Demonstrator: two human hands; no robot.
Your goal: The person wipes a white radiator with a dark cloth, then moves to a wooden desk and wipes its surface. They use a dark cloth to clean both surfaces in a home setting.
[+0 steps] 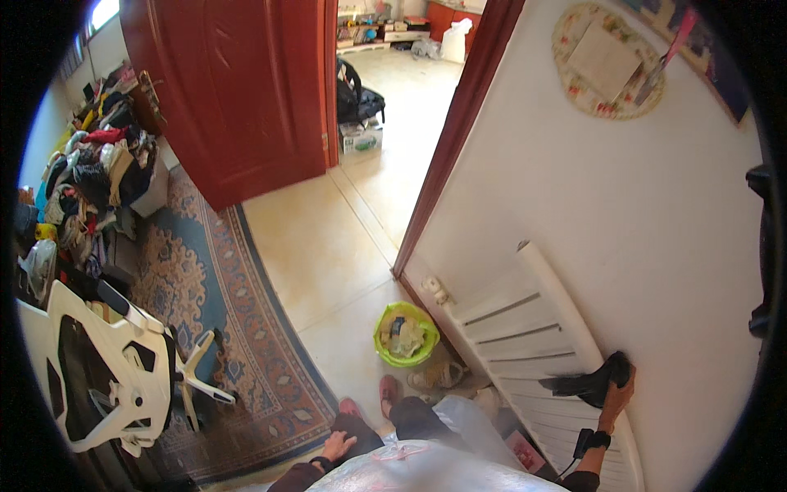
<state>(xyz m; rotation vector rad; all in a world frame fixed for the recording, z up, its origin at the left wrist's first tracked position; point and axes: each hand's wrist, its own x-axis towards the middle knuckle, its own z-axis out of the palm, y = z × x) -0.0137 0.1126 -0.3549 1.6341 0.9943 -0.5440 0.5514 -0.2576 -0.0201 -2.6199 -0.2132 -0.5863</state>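
My right hand (618, 393) grips a piece of black cloth (590, 380), which hangs over the top of a white radiator (562, 307) on the wall. The cloth's loose end lies against the radiator's slats and looks slightly blurred. My left hand (338, 445) rests at my left thigh, its fingers apart, with nothing in it. Both wrists wear a black band. Below me my feet are in red shoes, and a pale, shiny covering lies over my front.
A green-lined waste bin (406, 335) and a pair of beige shoes (438, 375) stand by the radiator. To the left are a white chair (114, 375), a patterned rug (246, 344) and a heap of clothes (98, 166). A red door (240, 92) stands open onto another room.
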